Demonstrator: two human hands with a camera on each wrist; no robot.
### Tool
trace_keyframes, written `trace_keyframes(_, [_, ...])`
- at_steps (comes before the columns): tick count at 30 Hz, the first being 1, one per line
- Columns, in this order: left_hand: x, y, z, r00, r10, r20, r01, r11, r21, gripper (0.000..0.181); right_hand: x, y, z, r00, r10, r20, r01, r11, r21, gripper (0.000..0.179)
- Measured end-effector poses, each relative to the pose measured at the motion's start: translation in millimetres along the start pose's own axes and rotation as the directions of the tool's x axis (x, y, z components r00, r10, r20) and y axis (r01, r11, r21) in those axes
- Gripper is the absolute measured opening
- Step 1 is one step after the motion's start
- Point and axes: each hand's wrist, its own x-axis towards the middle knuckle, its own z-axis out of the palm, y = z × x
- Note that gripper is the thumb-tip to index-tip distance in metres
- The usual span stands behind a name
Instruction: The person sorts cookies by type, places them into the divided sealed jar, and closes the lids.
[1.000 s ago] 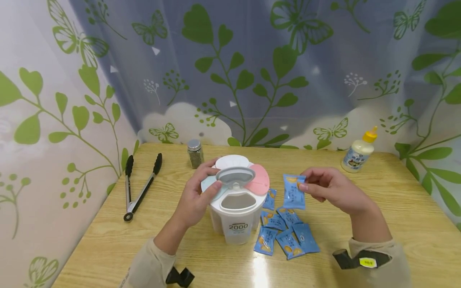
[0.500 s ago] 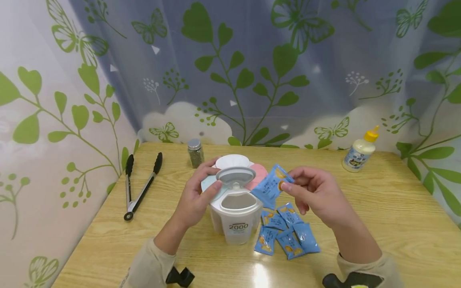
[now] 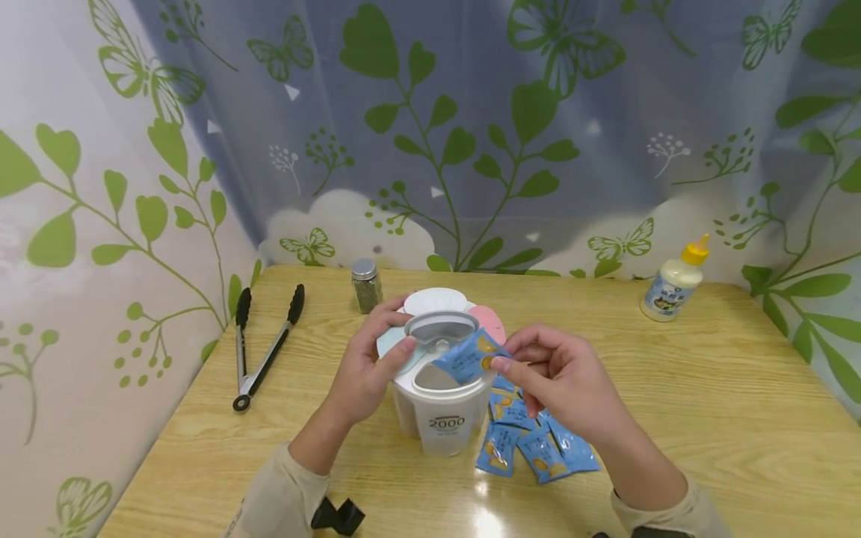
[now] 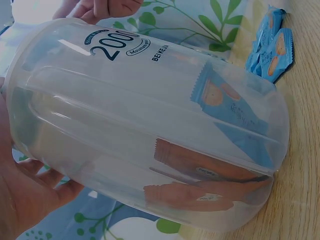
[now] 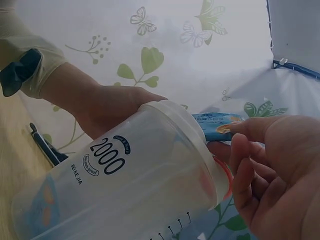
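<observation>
A clear storage container (image 3: 447, 435) with a several-part lid stands on the table. Its grey flap (image 3: 442, 326) is flipped up over the front opening (image 3: 432, 377). My left hand (image 3: 368, 360) holds the lid's left side, thumb on top. Between thumb and fingers, my right hand (image 3: 565, 377) pinches a blue snack packet (image 3: 466, 357), tilted over the opening. Through the container wall in the left wrist view I see a blue packet (image 4: 232, 112) and reddish-brown packets (image 4: 200, 162) in separate compartments. More blue packets (image 3: 538, 452) lie right of the container, partly hidden by my right hand.
Black-tipped tongs (image 3: 258, 366) lie spread at the left. A small spice jar (image 3: 366, 286) with a metal cap stands behind the container. At the back right is a bottle (image 3: 671, 288) with a yellow nozzle. A patterned curtain (image 3: 471, 149) closes off the table's back.
My right hand has carried the blue packet leftward from beside the container to over its front opening, tilting it on the way. The left hand keeps its hold on the lid.
</observation>
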Motion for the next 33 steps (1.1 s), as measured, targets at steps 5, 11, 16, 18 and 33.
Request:
trace_keyframes(5, [0.0, 0.1, -0.1, 1.000, -0.003, -0.001, 0.003, 1.000, 0.002, 0.020, 0.2, 2.9, 1.5, 0.998, -0.065, -0.001, 0.065, 0.997, -0.038, 0.006])
trace_keyframes(11, [-0.7, 0.6, -0.8, 1.000, -0.008, -0.004, 0.008, 1.000, 0.003, 0.021, 1.5, 5.2, 3.4, 0.997, -0.081, -0.016, 0.080, 0.994, -0.073, 0.008])
trace_keyframes(16, [0.0, 0.3, -0.4, 1.000, -0.003, -0.006, 0.003, 1.000, 0.005, 0.021, 1.9, 4.4, 4.2, 0.997, -0.065, -0.028, 0.063, 0.994, -0.088, 0.009])
trace_keyframes(18, [0.7, 0.1, 0.2, 1.000, 0.001, -0.003, -0.001, 1.000, 0.003, 0.021, 1.5, 3.9, 3.9, 0.998, -0.054, -0.033, 0.051, 0.994, -0.098, 0.009])
trace_keyframes(33, [0.4, 0.1, -0.3, 1.000, 0.004, -0.011, -0.004, 1.000, -0.001, 0.022, 3.1, 18.3, -26.5, 0.988, -0.020, 0.152, 0.009, 0.997, 0.072, 0.025])
